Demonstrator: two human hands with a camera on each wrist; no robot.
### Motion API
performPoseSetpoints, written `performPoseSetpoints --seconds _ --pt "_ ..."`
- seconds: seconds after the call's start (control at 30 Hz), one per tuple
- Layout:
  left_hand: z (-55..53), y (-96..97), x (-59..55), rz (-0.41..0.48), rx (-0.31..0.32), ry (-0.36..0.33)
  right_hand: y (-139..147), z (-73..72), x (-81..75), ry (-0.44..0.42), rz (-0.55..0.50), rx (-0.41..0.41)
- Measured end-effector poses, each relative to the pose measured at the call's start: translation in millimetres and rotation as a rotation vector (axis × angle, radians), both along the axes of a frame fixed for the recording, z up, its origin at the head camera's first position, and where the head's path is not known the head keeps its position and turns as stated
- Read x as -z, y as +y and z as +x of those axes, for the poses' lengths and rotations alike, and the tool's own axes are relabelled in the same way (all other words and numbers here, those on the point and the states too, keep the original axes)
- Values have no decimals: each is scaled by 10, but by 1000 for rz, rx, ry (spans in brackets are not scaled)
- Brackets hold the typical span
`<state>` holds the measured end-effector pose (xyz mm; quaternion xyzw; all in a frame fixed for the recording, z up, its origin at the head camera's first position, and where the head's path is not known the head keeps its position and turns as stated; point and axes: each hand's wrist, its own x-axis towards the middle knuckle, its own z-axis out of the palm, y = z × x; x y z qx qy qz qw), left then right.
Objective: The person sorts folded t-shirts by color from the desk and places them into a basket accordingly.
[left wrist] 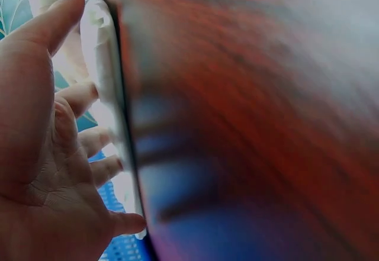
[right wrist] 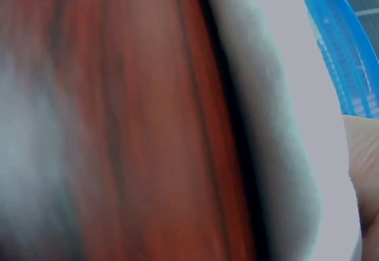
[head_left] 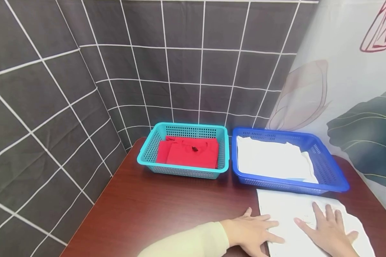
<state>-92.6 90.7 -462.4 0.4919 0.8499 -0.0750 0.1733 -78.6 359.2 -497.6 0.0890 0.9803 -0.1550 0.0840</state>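
Observation:
A white folded cloth (head_left: pixel 286 210), perhaps a garment, lies on the table at the lower right of the head view. My left hand (head_left: pixel 252 232) is spread at its left edge, with straight fingertips resting on the cloth. Farther right, my right hand (head_left: pixel 331 228) lies on the cloth with its fingers extended. The left wrist view shows the left hand (left wrist: pixel 59 154) with fingers apart, touching the edge of the white cloth (left wrist: pixel 105 54). Only a sliver of the right hand (right wrist: pixel 364 166) appears in the right wrist view, beside the cloth (right wrist: pixel 308 125).
A turquoise basket (head_left: pixel 180 171) at the back holds a folded red shirt (head_left: pixel 193 153). Beside it, a blue basket (head_left: pixel 328 167) holds white folded clothing (head_left: pixel 273 157). The brown wooden table (head_left: pixel 141 214) meets a dark grid-patterned curtain (head_left: pixel 180 64) behind.

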Motion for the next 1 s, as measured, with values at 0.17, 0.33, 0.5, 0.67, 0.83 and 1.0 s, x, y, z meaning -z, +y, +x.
performPoseSetpoints --seconds 0.17,0.33,0.5,0.67,0.83,1.0 --pt "8 -207 -63 19 -1 -18 -214 6 -62 -49 -16 -27" --pt "9 -423 -99 54 -8 -13 -422 11 -112 -13 -33 -60" --pt "11 -660 -84 92 -8 -11 -639 39 -117 -4 -40 -93" --pt "9 -901 -78 126 -2 -12 -866 85 -119 14 -39 -125" --pt "13 -1114 -90 169 2 -23 -1067 110 -135 50 -26 -145" --pt "46 -1324 -71 233 10 -34 -1266 106 -164 56 -39 -147"
